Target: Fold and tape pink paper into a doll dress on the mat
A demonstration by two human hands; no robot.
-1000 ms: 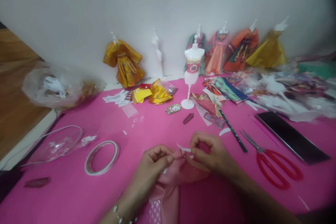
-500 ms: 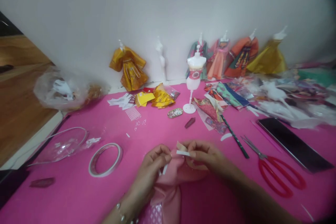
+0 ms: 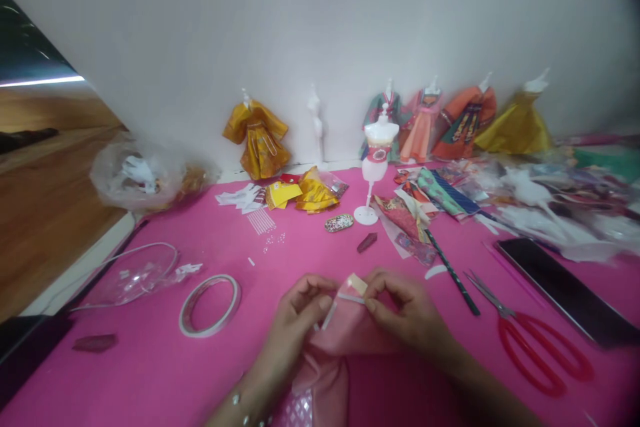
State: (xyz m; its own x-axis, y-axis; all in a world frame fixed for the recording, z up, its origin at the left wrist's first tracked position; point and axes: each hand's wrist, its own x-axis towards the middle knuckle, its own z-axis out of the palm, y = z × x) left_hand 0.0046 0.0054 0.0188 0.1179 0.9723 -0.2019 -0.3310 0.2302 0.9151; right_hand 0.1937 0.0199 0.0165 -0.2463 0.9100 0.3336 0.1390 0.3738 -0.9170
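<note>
Pink fabric (image 3: 350, 330) hangs between my two hands near the front of the pink table. My left hand (image 3: 305, 310) pinches its left edge, beside a short white strip. At the upper right edge, my right hand (image 3: 395, 303) grips the fabric with thumb and fingers. A white strip (image 3: 352, 298) lies across the top of the fabric, and a small cream piece (image 3: 357, 283) stands just above it. The lower folds drape down beside a shiny quilted pink patch (image 3: 299, 408).
Left, a tape roll (image 3: 209, 305) and clear plastic (image 3: 135, 278). Right, red-handled scissors (image 3: 537, 343), a dark pencil (image 3: 454, 273) and a black phone (image 3: 565, 290). Behind, a small white mannequin (image 3: 379, 167), yellow fabric pieces (image 3: 316, 192) and dressed doll forms (image 3: 257, 137) along the wall.
The view has shifted slightly, so objects sit lower and further right. The fabric's top is now spread flatter between my hands, and the white strip lies against it.
</note>
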